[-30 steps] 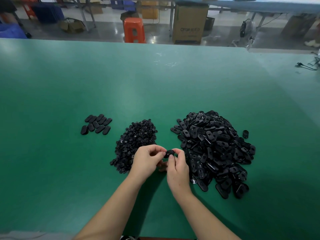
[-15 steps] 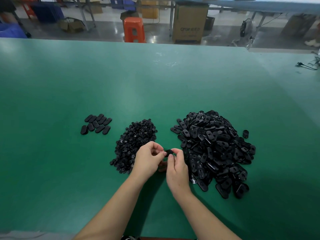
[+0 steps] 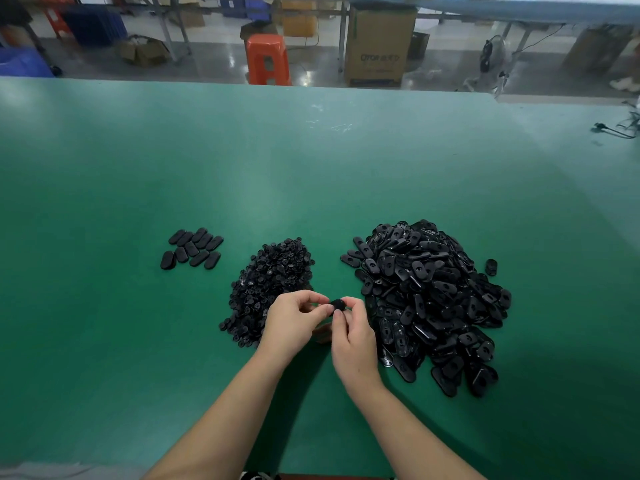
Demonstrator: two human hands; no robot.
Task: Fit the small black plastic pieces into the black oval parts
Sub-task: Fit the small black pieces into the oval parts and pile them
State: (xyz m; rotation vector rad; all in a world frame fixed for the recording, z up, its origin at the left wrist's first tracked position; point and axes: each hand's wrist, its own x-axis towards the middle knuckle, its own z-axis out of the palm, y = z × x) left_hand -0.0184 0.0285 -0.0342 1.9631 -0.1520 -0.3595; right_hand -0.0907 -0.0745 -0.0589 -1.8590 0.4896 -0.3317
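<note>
A: What takes up most of the frame?

B: A green table (image 3: 311, 174), spreading from the upper edge band down to the bottom. Beyond its far edge, along the top of the frame, a cardboard box (image 3: 379, 46) stands on the floor right of centre, and an orange stool (image 3: 268, 58) just left of it

A: And on the table?

B: The biggest thing is the heap of black oval parts (image 3: 429, 303), right of centre. One stray oval (image 3: 491, 267) lies just off its right side. Left of that heap, in the middle, sits a smaller pile of small black pieces (image 3: 270, 282). Further left, well apart, a small cluster of ovals (image 3: 192, 249) lies flat in rough rows, touching one another

A: Where are the hands?

B: Both come up from the bottom edge and meet between the two piles, low in the centre. The left hand (image 3: 294, 323) has its fingers curled, thumb and forefinger tips drawn together at the black part. The right hand (image 3: 353, 337) pinches the same part from the other side, fingers bent round it

A: What exactly do they hold?

B: One black oval part (image 3: 337, 304), caught between the fingertips of both hands, just above the table. Whether a small piece is already seated in it I cannot tell; it is too small and dark
</note>
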